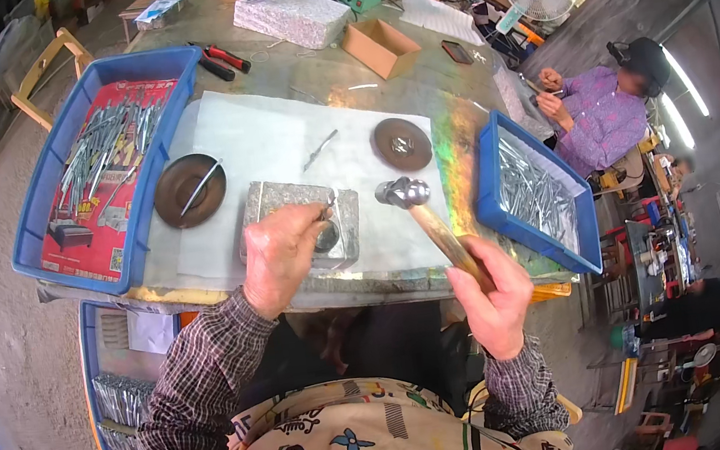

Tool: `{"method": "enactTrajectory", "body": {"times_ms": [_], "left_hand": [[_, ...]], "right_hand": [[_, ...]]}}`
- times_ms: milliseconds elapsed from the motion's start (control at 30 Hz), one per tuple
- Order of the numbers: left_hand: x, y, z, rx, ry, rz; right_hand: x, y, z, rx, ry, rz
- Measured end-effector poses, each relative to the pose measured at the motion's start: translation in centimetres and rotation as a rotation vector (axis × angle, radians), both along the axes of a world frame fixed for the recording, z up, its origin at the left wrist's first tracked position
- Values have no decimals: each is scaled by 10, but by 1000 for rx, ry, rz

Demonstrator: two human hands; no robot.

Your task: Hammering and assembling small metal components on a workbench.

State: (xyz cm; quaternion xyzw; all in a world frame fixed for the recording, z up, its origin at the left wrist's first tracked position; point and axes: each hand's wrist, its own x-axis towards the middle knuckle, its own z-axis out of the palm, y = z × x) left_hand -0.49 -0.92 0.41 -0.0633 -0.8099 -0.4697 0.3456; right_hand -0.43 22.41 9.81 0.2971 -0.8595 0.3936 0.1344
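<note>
My right hand grips the wooden handle of a hammer. Its round, shiny steel head is raised beside a grey metal block. Over that block, my left hand is closed in a pinch at the block's top, and its fingers mostly hide whatever they hold. A round brown dish with a thin metal rod across it lies to the left. Another brown dish, with small shiny pieces in its middle, sits to the right. Beyond the block, a slim metal rod rests on white sheeting.
Blue trays of metal rods flank me: one tray at left, another tray at right. A lower tray stands beneath the table edge. Pliers, a cardboard box and a foam block lie farther back. A co-worker sits at right.
</note>
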Motion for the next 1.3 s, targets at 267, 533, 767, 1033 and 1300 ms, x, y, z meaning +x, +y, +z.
{"method": "enactTrajectory", "body": {"times_ms": [267,533,767,1033,1300], "left_hand": [[0,1,-2,-18,33,21],[0,1,-3,-8,11,11],[1,2,-2,-3,-4,9],[1,1,-2,-26,40,1],[0,3,-3,-28,51,19]], "right_hand": [[3,-20,21,93,282,76],[6,-27,32,94,217,89],[10,-24,43,52,257,52],[2,-27,38,143,95,106],[5,-26,41,111,205,80]]}}
